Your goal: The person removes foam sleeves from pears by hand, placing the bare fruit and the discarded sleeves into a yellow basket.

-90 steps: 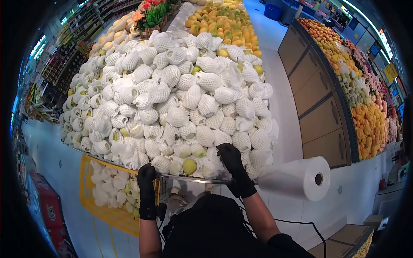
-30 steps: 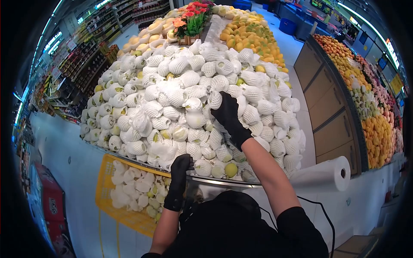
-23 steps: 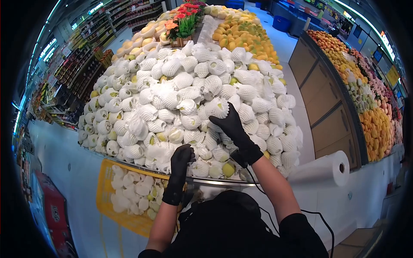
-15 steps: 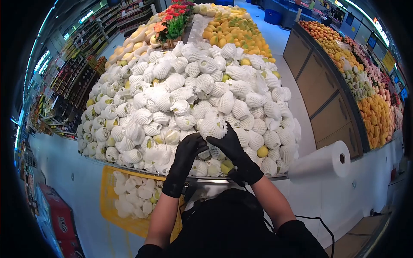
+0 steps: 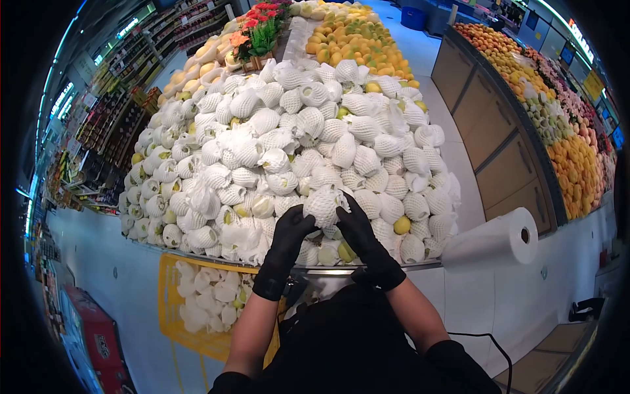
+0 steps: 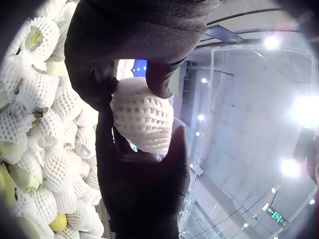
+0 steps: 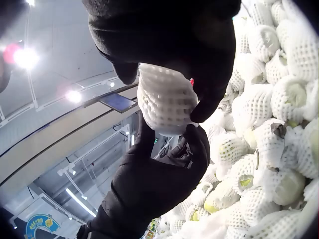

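Note:
Between two black-gloved hands, a fruit in a white foam net (image 5: 323, 206) is held up over the near edge of the pile. The left hand (image 5: 287, 238) grips its left side in the head view, and the right hand (image 5: 359, 231) grips its right side. Both wrist views show the netted fruit (image 6: 143, 115) (image 7: 167, 101) with curled fingers and thumbs around it from both sides. Under and beyond the hands lies a large heap of netted fruits (image 5: 262, 125); some yellow-green skin shows through openings.
A yellow crate (image 5: 172, 308) with white nets and fruit stands below the display at left. A roll of clear plastic bags (image 5: 492, 241) sits at the near right corner. Mangoes (image 5: 357, 43) and potted flowers (image 5: 262, 36) are at the far end; another fruit stand (image 5: 499, 125) is at right.
The right hand has drawn a netted fruit from the pile back toward the body. The left hand has left the display's edge and moved right, and now grips that fruit too.

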Demonstrator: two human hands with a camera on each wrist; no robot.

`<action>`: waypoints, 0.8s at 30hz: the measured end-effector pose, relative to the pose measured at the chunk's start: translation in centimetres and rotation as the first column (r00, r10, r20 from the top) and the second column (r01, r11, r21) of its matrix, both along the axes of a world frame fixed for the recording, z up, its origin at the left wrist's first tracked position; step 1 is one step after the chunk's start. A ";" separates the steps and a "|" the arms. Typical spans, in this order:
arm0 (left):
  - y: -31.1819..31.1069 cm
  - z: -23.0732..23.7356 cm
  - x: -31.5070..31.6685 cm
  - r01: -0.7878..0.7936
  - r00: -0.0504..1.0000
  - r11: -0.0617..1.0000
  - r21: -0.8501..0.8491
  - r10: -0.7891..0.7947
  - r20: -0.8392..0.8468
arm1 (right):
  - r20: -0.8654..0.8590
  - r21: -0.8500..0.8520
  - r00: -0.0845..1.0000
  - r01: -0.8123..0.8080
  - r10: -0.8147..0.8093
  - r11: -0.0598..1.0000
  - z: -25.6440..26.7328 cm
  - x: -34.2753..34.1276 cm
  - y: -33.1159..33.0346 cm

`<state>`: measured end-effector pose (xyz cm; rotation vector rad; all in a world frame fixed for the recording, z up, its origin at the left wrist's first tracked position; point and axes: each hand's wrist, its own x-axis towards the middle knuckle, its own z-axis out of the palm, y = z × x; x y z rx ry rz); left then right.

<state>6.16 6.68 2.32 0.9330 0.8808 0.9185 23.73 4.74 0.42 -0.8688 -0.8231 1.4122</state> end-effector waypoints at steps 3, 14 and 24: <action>-0.3 0.0 0.0 -0.019 0.999 1.000 -0.022 0.018 -0.049 | -0.049 -0.084 0.998 0.030 -0.034 0.996 -0.3 -0.1 -0.3; -0.7 -1.4 -0.4 -0.080 0.995 0.994 0.068 0.083 -0.048 | -0.255 -0.116 0.966 0.000 -0.030 0.993 -0.3 -0.2 -0.5; -1.3 -0.2 0.0 -0.189 0.982 0.979 0.072 0.188 0.020 | -0.436 -0.102 0.897 -0.127 0.071 0.987 0.1 0.2 -0.3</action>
